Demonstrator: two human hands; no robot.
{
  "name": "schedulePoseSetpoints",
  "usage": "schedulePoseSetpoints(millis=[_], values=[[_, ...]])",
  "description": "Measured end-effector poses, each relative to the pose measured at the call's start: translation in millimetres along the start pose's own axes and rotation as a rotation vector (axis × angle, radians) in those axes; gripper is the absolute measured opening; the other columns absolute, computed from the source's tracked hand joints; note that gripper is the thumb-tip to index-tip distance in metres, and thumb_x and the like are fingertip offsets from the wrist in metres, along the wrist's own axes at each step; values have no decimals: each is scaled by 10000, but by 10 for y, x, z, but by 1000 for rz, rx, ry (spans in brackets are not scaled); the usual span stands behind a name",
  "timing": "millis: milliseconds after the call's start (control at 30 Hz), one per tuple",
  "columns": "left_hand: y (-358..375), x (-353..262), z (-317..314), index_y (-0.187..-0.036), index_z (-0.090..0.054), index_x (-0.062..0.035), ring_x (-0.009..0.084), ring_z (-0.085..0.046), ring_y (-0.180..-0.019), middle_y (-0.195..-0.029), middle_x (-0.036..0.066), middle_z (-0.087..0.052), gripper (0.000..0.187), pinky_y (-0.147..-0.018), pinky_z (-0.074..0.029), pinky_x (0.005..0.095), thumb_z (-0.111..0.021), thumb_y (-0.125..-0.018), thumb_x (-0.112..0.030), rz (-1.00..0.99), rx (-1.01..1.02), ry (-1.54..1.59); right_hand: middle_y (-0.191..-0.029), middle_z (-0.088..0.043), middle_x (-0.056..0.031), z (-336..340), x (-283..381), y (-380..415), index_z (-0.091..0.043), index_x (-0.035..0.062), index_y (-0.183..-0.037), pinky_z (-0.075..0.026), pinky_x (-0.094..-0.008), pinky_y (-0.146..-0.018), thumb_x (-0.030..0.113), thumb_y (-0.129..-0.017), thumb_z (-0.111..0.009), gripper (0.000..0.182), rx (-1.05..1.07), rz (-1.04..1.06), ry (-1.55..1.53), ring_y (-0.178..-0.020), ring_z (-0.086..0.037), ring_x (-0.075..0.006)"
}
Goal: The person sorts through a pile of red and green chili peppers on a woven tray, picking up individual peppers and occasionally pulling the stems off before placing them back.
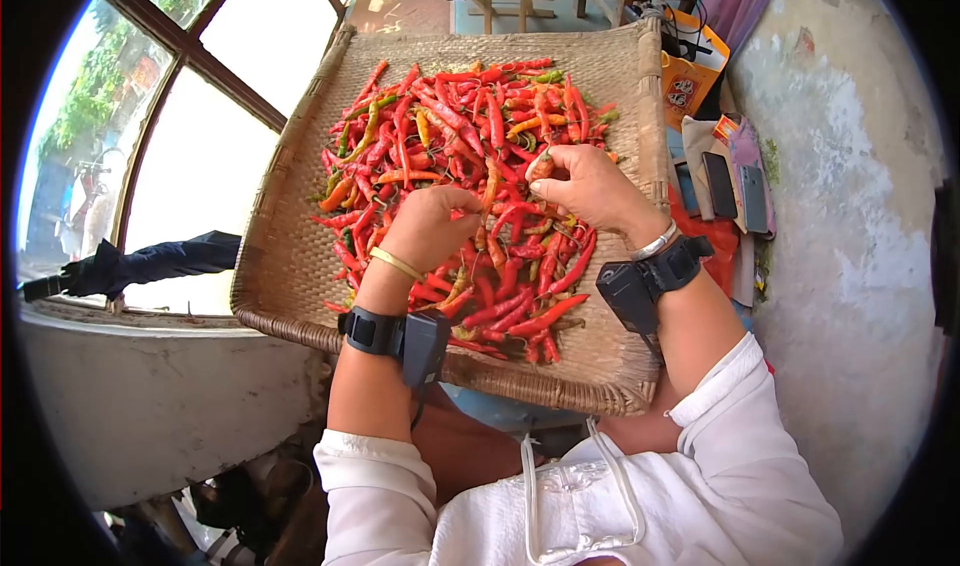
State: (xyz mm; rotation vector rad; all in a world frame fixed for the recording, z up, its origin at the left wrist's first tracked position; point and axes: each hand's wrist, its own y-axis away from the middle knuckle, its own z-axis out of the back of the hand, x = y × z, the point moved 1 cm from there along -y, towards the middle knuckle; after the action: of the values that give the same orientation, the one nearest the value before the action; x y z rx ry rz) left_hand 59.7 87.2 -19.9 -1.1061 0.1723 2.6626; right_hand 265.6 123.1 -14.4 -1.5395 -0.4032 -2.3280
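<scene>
A wide heap of mostly red chili peppers (510, 311), with some orange and green ones among them, lies in a woven rectangular basket tray (285, 256). Over the middle of the heap, my left hand (433, 228) is closed, its fingertips pinched beside an orange chili; what they hold is hidden. My right hand (592, 191) is a little to the right, thumb and index finger closed on a small orange-brown chili pepper (541, 167). The two hands face each other, a short gap apart. Both wrists carry black strapped devices.
A folded dark umbrella (180, 258) lies on the window ledge at left. To the right of the tray are two phones (719, 186), an orange box (692, 71) and a stained wall (840, 266). Wooden stools (497, 1) stand beyond the tray.
</scene>
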Motion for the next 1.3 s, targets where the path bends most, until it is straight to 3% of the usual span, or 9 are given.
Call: schedulePoseSetpoints(millis=[33, 167, 400, 533, 733, 933, 1067, 1133, 1300], values=[[51, -2, 32, -823, -610, -8, 82, -520, -582, -663, 13, -572, 93, -546, -434, 224, -615, -767, -82, -83, -35, 82, -643, -597, -99, 24, -2, -7, -598, 1, -770, -445, -290, -567, 153, -709, -580, 164, -28, 40, 62, -584, -572, -153], [273, -83, 311, -853, -593, -47, 13, -447, -502, -719, -12, -592, 102, -448, -352, 158, -558, -838, -141, 261, 105, 550, -616, -577, -53, 22, 22, 0, -589, 2, -773, -426, -253, -494, 132, -749, -581, 133, -1, -38, -76, -525, -531, -95], [313, -74, 372, -844, -569, -68, 30, -385, -451, -712, 40, -595, 87, -421, -310, 169, -522, -852, -140, 104, 40, 1100, -586, -545, -23, -45, 140, 4, -571, 1, -749, -392, -230, -441, 149, -795, -582, 156, 146, -138, -209, -487, -489, -63], [343, -86, 385, -807, -546, -4, 35, -324, -397, -659, 93, -570, 166, -368, -238, 177, -541, -830, -168, -56, 348, 963, -586, -547, -16, -21, 154, -27, -575, 1, -755, -404, -233, -446, 151, -791, -586, 155, 28, -105, -168, -484, -489, -68], [328, -41, 388, -1007, -589, 0, 62, -486, -527, -701, 34, -587, 246, -450, -374, 176, -580, -829, -171, 17, 408, 889, -610, -541, -5, -30, 114, -50, -575, 5, -798, -410, -217, -461, 149, -802, -576, 144, 33, -99, -198, -508, -487, -61], [136, -67, 573, -1119, -497, 1, 79, -492, -575, -917, 89, -590, 324, -488, -393, 181, -535, -861, -191, 2, -592, 1333, -625, -529, 3, -30, 91, -33, -559, 8, -814, -418, -214, -488, 130, -802, -566, 123, 162, -69, -105, -537, -485, -62], [72, 144, 498, -1208, -406, 8, 91, -537, -660, -1045, 102, -563, 411, -577, -439, 187, -532, -863, -176, 302, -763, 1402, -629, -550, -24, -43, 62, -60, -569, 5, -816, -416, -229, -492, 134, -789, -560, 132, 199, -75, -73, -534, -503, -81], [63, 148, 288, -1215, -417, 0, 77, -518, -623, -1075, 112, -560, 437, -546, -448, 200, -555, -850, -196, 162, -249, 999, -632, -570, -48, -60, 92, -64, -586, 2, -834, -411, -242, -487, 132, -778, -554, 145, 204, -106, -135, -528, -518, -96], [32, -115, -155, -962, -585, -28, 32, -489, -539, -820, 39, -636, 190, -485, -398, 160, -559, -846, -175, 203, 142, 767, -664, -539, -3, -142, 161, -44, -542, 4, -832, -413, -193, -489, 135, -849, -511, 136, 282, -91, -405, -537, -491, -52]])
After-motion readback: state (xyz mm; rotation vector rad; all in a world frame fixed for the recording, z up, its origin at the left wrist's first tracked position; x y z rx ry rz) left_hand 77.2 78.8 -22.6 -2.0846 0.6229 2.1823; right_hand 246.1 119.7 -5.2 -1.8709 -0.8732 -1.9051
